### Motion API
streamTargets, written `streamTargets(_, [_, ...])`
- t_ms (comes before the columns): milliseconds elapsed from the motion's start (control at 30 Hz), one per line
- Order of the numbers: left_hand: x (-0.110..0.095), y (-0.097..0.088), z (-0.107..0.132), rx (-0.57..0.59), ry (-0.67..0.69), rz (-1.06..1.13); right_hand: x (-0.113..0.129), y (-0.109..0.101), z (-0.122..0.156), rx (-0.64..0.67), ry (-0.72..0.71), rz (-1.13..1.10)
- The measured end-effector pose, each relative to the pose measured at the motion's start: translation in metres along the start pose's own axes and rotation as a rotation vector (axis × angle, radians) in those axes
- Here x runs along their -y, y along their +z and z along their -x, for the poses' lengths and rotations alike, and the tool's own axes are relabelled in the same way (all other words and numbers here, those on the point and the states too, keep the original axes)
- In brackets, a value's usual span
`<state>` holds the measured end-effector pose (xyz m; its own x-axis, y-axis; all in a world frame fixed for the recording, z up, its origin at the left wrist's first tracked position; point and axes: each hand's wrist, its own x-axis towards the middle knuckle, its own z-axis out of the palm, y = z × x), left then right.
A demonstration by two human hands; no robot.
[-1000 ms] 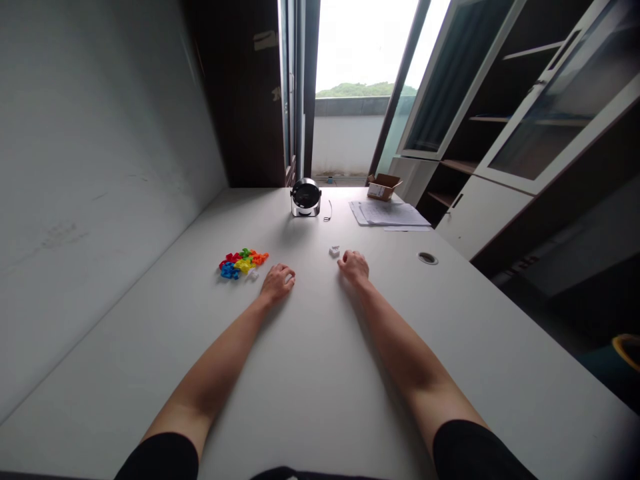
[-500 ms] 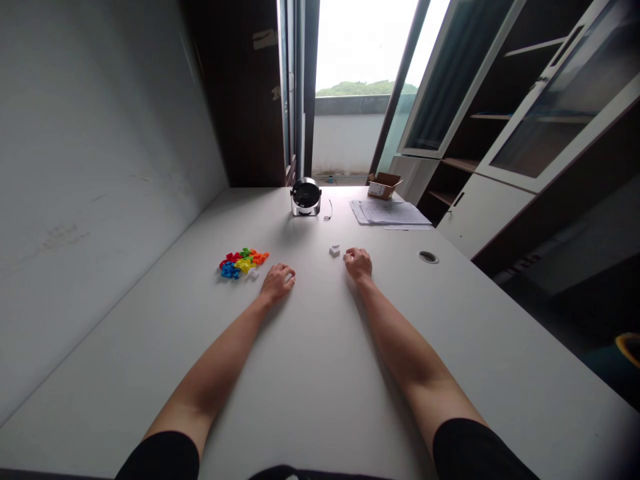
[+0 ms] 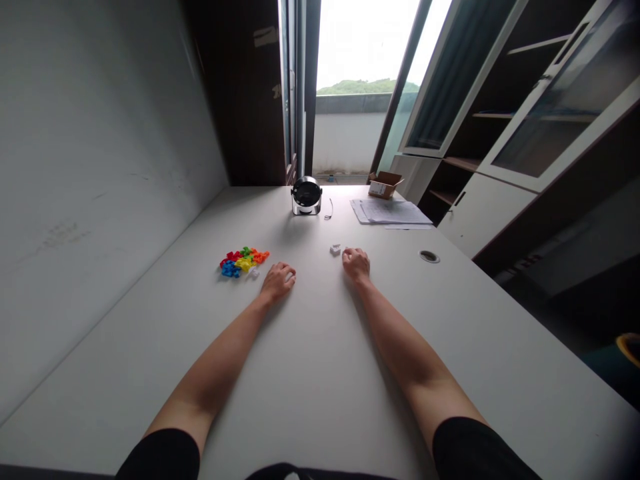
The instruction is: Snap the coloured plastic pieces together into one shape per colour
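with twelve o'clock pointing straight away from the person, a white tabletop (image 3: 306,373) stretches ahead under two bare forearms in short black sleeves. the right hand (image 3: 356,264) lies ahead and slightly toward one o'clock, its fingers curled and pointing in toward ten. a pale spot shows at its fingertips, too small to identify, so i cannot tell whether this grip is closed on something. just beside it, at ten o'clock, sits a small white plastic piece cluster (image 3: 335,249), resting on the tabletop.

the left hand (image 3: 278,281) rests at about nine o'clock from the right one, well apart from it. its fingers bend loosely with the thumb near the index finger; whether this grip holds anything, i cannot tell. near it, at ten o'clock, lies a bright heap of small plastic pieces: yellow pieces (image 3: 245,265) in the middle, blue pieces (image 3: 231,269) at eight, red pieces (image 3: 231,257) at ten, green pieces (image 3: 245,252) at twelve, orange pieces (image 3: 260,257) at two to three, and a white piece (image 3: 253,273) at four to five, closest to the left hand.

from the white cluster, a round black device (image 3: 306,193) on a u-shaped stand is at eleven o'clock, a thin cord (image 3: 330,211) at twelve, and papers (image 3: 393,212) at two, with an open cardboard box (image 3: 385,186) beyond them. a round cable grommet (image 3: 429,257) is set into the tabletop at three o'clock from the right hand.
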<state>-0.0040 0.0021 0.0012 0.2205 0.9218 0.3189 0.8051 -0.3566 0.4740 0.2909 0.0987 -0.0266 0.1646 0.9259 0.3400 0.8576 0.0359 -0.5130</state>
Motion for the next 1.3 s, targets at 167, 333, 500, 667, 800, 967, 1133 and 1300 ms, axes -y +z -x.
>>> streamTargets(167, [0.000,0.001,0.000,-0.003,-0.003,-0.003,0.005,-0.003,0.003,-0.012,0.041,0.016])
streamTargets(333, [-0.002,-0.001,0.000,0.004,-0.006,-0.008,0.009,-0.005,0.004,0.035,0.033,0.063])
streamTargets(500, [-0.004,-0.002,0.000,0.014,-0.026,-0.018,0.011,-0.007,0.005,0.053,0.025,0.088])
streamTargets(667, [-0.002,0.000,0.000,-0.002,-0.007,-0.011,0.011,-0.007,0.004,0.085,0.016,0.103])
streamTargets(800, [-0.001,0.000,0.000,-0.003,-0.003,-0.010,0.010,-0.006,0.003,0.092,0.006,0.098])
streamTargets(967, [-0.003,-0.001,0.000,0.002,-0.010,-0.014,0.009,-0.005,0.003,0.083,-0.005,0.093])
streamTargets(1133, [-0.005,-0.002,0.001,0.005,-0.011,-0.037,0.008,-0.005,0.001,0.067,0.007,0.036])
streamTargets(1300, [-0.009,-0.002,0.003,-0.020,-0.024,-0.125,0.004,-0.003,-0.002,-0.008,0.041,-0.068])
